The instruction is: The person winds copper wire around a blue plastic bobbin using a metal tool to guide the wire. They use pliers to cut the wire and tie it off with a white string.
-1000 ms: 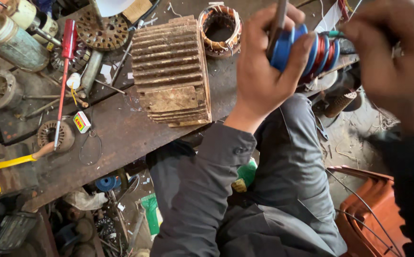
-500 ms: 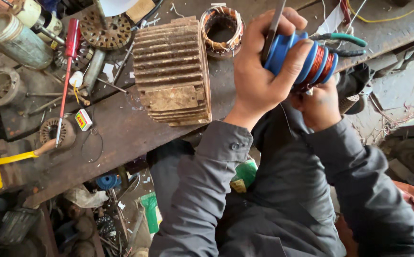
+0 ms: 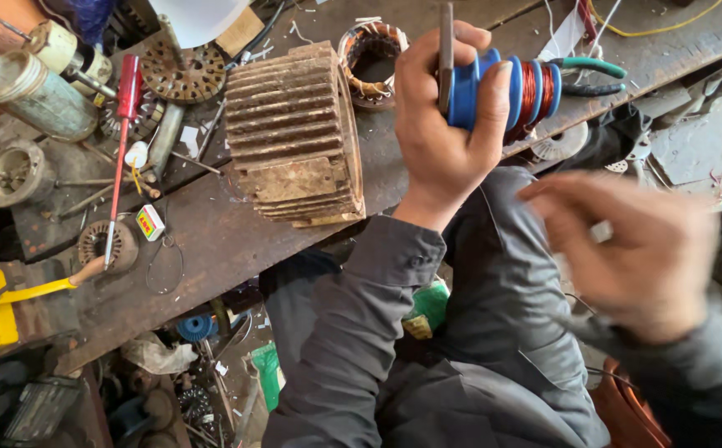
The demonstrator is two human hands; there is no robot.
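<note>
A person sat at a cluttered wooden workbench (image 3: 212, 241), seen from above. The left hand (image 3: 444, 133) was clamped around a blue plastic winding former (image 3: 481, 87) wrapped with bands of copper wire (image 3: 535, 87), held up over the far right part of the bench, with a flat grey metal bar (image 3: 446, 50) pinned against it by the fingers. The right hand (image 3: 626, 249) was blurred, nearer and to the right, apart from the former, its fingers loosely spread and holding nothing that could be made out. Left of the former lay a rusty finned motor housing (image 3: 295, 137) and, beyond it, a wound stator ring (image 3: 373, 54); green-handled pliers (image 3: 593, 70) lay just right. A red screwdriver (image 3: 120, 158) lay far left. To wind well, the left grip likely needed to stay firm and the former level, so the turns lay tight in their grooves.
</note>
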